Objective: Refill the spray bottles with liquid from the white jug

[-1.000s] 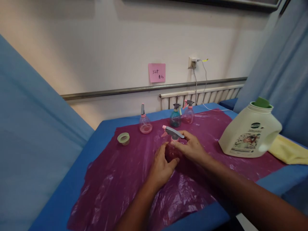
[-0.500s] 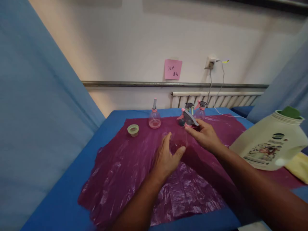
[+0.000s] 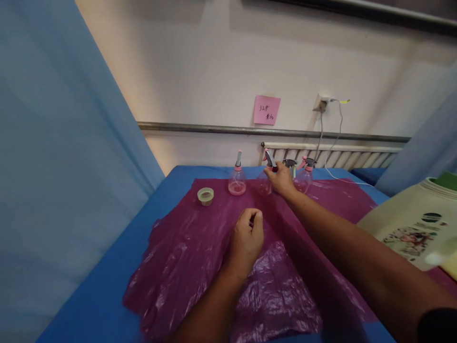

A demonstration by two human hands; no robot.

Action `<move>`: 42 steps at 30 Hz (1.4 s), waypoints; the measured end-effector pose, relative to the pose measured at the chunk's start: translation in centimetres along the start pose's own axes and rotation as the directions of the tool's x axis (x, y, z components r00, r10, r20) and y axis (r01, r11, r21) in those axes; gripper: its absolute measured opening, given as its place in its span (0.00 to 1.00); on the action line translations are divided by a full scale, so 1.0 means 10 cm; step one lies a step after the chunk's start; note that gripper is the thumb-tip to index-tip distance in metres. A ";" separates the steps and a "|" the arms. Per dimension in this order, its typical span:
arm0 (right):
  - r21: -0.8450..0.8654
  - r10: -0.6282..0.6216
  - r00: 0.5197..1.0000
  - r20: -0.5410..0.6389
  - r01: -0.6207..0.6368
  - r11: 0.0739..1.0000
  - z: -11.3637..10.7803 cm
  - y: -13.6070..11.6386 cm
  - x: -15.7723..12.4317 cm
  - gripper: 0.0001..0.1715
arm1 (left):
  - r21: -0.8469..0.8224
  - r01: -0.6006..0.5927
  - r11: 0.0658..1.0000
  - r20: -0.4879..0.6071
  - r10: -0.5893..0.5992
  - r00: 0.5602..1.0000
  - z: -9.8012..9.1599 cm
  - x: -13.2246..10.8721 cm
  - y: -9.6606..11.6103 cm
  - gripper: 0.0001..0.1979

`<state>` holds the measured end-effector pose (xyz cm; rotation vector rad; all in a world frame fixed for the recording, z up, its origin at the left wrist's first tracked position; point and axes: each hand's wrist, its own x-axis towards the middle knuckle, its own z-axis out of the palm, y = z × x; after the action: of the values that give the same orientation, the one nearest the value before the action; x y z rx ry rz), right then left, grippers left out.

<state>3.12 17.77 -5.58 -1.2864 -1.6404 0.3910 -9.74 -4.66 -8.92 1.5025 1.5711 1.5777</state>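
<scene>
My right hand point(image 3: 281, 178) grips the neck of a clear spray bottle point(image 3: 264, 185) with a grey and pink trigger head. That bottle is upright at the back of the purple plastic sheet point(image 3: 178, 257). Nearer to me, my left hand point(image 3: 248, 236) hovers over the sheet with its fingers curled in towards the thumb, and nothing shows in it. Left of the held bottle stands another spray bottle point(image 3: 237, 186) with pink liquid at its bottom. Behind my right hand are a spray bottle with a dark head point(image 3: 290, 163), partly hidden, and a pink-and-grey one point(image 3: 303, 180).
A small pale green container point(image 3: 205, 196) rests on the sheet at the left. On the right a large cream jug point(image 3: 410, 228) with something green in its mouth leans near my right forearm. Blue curtains point(image 3: 71, 143) hang at both sides; a cable point(image 3: 326, 164) runs down behind.
My right hand has carried the spray bottle back and left, beside the one with pink liquid. My left hand has come away from the bottle and curled its fingers. The view has shifted slightly.
</scene>
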 end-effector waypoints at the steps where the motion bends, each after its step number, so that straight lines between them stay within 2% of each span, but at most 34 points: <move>1: -0.009 0.011 1.000 -0.003 -0.012 1.000 0.05 0.02 0.01 0.17 | 0.002 -0.003 1.000 0.003 0.003 1.000 0.00 0.00 0.00 0.13; 5: -0.008 0.036 0.999 -0.011 -0.036 0.999 0.15 0.12 -0.03 0.21 | 0.004 -0.004 1.000 0.008 0.004 1.000 0.00 0.00 0.01 0.12; 8: 0.020 0.012 0.999 -0.045 -0.011 1.000 0.10 0.16 -0.21 0.33 | -0.004 0.009 1.000 0.002 -0.009 1.000 -0.01 0.00 0.03 0.12; 10: 0.043 -0.031 0.996 -0.080 0.034 0.998 0.02 0.14 -0.40 0.38 | -0.008 0.021 1.000 -0.003 -0.021 1.000 0.00 -0.02 0.04 0.11; 12: 0.073 -0.090 0.993 -0.080 0.096 0.993 -0.04 0.07 -0.58 0.36 | -0.013 0.026 1.000 -0.007 -0.027 1.000 0.01 -0.04 0.05 0.11; 15: 0.126 -0.168 0.986 0.021 0.164 0.978 0.00 -0.09 -0.73 0.32 | -0.015 0.018 1.000 -0.015 -0.019 1.000 0.04 -0.06 0.05 0.10; 19: 0.149 -0.160 0.974 0.159 0.136 0.979 0.36 -0.28 -0.58 0.35 | -0.013 0.005 1.000 -0.051 -0.005 0.999 0.05 -0.06 0.04 0.08; 25: 0.118 0.000 0.979 0.202 -0.025 0.993 0.93 -0.41 -0.09 0.34 | -0.037 0.027 0.999 -0.120 -0.031 0.992 -0.02 -0.02 0.04 0.07; 27: 0.133 0.034 0.979 0.200 -0.061 0.989 1.04 -0.45 -0.01 0.34 | -0.048 0.037 0.998 -0.132 -0.043 0.990 -0.03 -0.01 0.04 0.07; 30: 0.181 0.037 0.978 0.205 -0.075 0.981 1.10 -0.49 0.00 0.28 | -0.045 0.063 0.997 -0.134 -0.069 0.989 -0.04 0.00 0.04 0.08; 34: 0.234 -0.008 0.981 0.196 -0.039 0.972 0.90 -0.56 -0.11 0.24 | 0.024 0.073 0.997 -0.181 -0.068 0.981 -0.05 0.03 0.02 0.17; 38: 0.289 -0.072 0.981 0.182 0.016 0.957 0.43 -0.65 -0.38 0.25 | 0.193 0.041 0.980 -0.242 0.007 0.970 -0.09 0.08 -0.06 0.35; 42: 0.343 -0.091 0.980 0.178 0.025 0.939 -0.08 -0.71 -0.82 0.27 | 0.278 0.021 0.960 -0.166 0.026 0.986 -0.08 0.08 -0.09 0.48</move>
<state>-0.49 7.65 -4.06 -0.9615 -1.6772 0.7466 -11.06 -4.05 -9.27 1.5450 1.9572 1.5706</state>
